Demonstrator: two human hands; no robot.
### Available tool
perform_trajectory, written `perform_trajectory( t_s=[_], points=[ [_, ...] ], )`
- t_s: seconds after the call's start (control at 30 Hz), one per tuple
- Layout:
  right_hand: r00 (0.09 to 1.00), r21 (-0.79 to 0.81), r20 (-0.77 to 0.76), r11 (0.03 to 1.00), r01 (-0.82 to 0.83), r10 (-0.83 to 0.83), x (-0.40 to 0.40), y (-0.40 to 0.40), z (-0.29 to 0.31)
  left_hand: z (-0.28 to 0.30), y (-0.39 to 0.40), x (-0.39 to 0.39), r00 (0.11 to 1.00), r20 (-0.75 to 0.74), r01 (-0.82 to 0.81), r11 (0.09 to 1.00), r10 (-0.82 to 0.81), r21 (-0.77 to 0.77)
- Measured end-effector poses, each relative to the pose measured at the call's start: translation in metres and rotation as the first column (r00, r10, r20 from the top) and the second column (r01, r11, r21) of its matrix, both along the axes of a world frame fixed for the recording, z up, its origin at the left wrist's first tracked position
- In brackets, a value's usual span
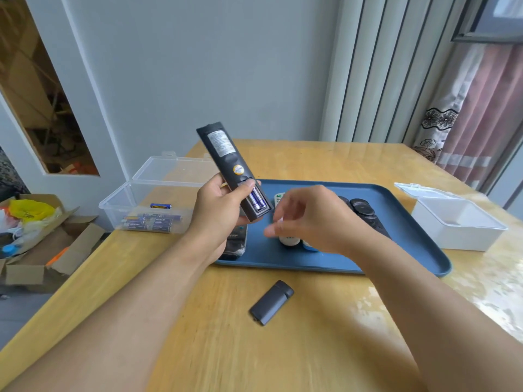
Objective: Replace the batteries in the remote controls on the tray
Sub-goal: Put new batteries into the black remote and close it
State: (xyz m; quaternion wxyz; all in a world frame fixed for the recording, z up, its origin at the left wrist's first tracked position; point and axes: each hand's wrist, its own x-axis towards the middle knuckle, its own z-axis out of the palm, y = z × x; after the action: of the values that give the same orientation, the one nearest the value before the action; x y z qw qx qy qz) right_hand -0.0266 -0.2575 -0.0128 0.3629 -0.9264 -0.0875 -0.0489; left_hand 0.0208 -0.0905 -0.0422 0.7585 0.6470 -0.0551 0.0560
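Our left hand (219, 212) grips the black remote (230, 168) above the tray (410, 250), two batteries (257, 200) showing, its label unreadable. Our right hand (314, 222), blurred, seems relaxed, hiding other remotes. The cover (271, 302) lies on the table (325, 349).

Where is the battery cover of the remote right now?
In the head view, the battery cover lies on the wooden table, just in front of the blue tray, between the person's forearms.
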Motion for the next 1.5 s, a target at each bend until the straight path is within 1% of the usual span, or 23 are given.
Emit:
perform_trajectory(
  t_s=[0.03,0.1,0.13,0.17,0.2,0.4,0.47,0.57,0.63,0.67,0.73,0.8,0.87,0.93,1.03,1.1,1.23,1.37,1.5],
  points=[
    [0.991,-0.107,-0.084,0.988,-0.110,0.101,-0.005,0.000,0.006,-0.001,0.001,0.002,1.000,-0.016,-0.023,1.000,0.023,-0.021],
    [0.916,-0.270,-0.316,0.902,-0.336,0.246,-0.017,0.003,0.013,-0.002,0.002,0.004,0.998,-0.048,-0.050,0.997,0.047,-0.061],
    [0.871,-0.314,-0.412,0.856,-0.410,0.266,-0.022,0.005,0.013,-0.002,0.002,0.004,0.997,-0.061,-0.054,0.996,0.050,-0.075],
    [0.839,-0.336,-0.477,0.827,-0.450,0.263,-0.025,0.007,0.013,-0.002,0.002,0.003,0.996,-0.072,-0.051,0.995,0.045,-0.088],
    [0.823,-0.346,-0.508,0.815,-0.464,0.253,-0.028,0.009,0.012,-0.002,0.002,0.003,0.996,-0.080,-0.040,0.994,0.033,-0.099],
    [0.847,-0.407,-0.473,0.793,-0.454,0.242,-0.026,0.013,0.007,0.001,-0.002,-0.001,0.994,-0.083,0.058,0.987,-0.071,-0.147],
    [0.876,-0.417,-0.409,0.802,-0.429,0.256,-0.026,0.013,0.007,0.001,-0.003,-0.002,0.994,-0.071,0.066,0.985,-0.078,-0.158],
    [0.922,-0.385,-0.263,0.846,-0.369,0.283,-0.024,0.010,0.008,0.002,-0.002,-0.002,0.994,-0.076,0.059,0.980,-0.074,-0.189],
    [0.928,-0.294,-0.205,0.885,-0.361,0.310,-0.021,0.007,0.009,0.002,-0.001,-0.002,0.994,-0.079,0.052,0.976,-0.070,-0.211],
    [0.925,-0.197,-0.193,0.911,-0.363,0.327,-0.019,0.006,0.009,0.002,0.000,-0.002,0.995,-0.079,0.046,0.974,-0.064,-0.221],
    [0.930,0.062,-0.167,0.945,-0.321,0.327,-0.014,0.004,0.008,0.002,0.000,-0.001,0.995,-0.080,0.035,0.970,-0.056,-0.241],
    [0.966,0.280,-0.108,0.939,-0.199,0.237,-0.006,0.002,0.003,0.001,0.001,0.000,0.996,-0.072,0.038,0.966,-0.058,-0.255],
    [0.989,0.419,-0.076,0.904,-0.085,0.129,0.000,-0.002,-0.002,0.001,0.001,0.000,0.996,-0.057,0.052,0.963,-0.069,-0.263],
    [0.990,0.528,-0.117,0.850,-0.003,0.077,0.005,-0.004,-0.006,0.002,0.001,0.001,0.994,-0.049,0.077,0.957,-0.095,-0.280],
    [0.978,0.685,-0.203,0.722,0.101,0.056,0.007,-0.005,-0.007,0.002,0.000,0.000,0.987,-0.033,0.141,0.951,-0.156,-0.276],
    [0.972,0.721,-0.225,0.683,0.115,0.074,0.007,-0.006,-0.006,0.001,-0.001,-0.002,0.987,-0.004,0.159,0.966,-0.163,-0.205],
    [0.975,0.711,-0.214,0.693,0.119,0.052,0.006,-0.004,-0.006,-0.001,-0.005,-0.006,0.987,0.022,0.162,0.981,-0.161,-0.110],
    [0.974,0.706,-0.218,0.698,0.119,0.054,0.007,-0.005,-0.008,-0.001,-0.004,-0.006,0.987,0.041,0.161,0.982,-0.157,-0.102],
    [0.968,0.691,-0.233,0.716,0.097,0.095,0.009,-0.007,-0.009,0.000,-0.005,-0.007,0.985,0.051,0.171,0.980,-0.167,-0.099]
  ],
)
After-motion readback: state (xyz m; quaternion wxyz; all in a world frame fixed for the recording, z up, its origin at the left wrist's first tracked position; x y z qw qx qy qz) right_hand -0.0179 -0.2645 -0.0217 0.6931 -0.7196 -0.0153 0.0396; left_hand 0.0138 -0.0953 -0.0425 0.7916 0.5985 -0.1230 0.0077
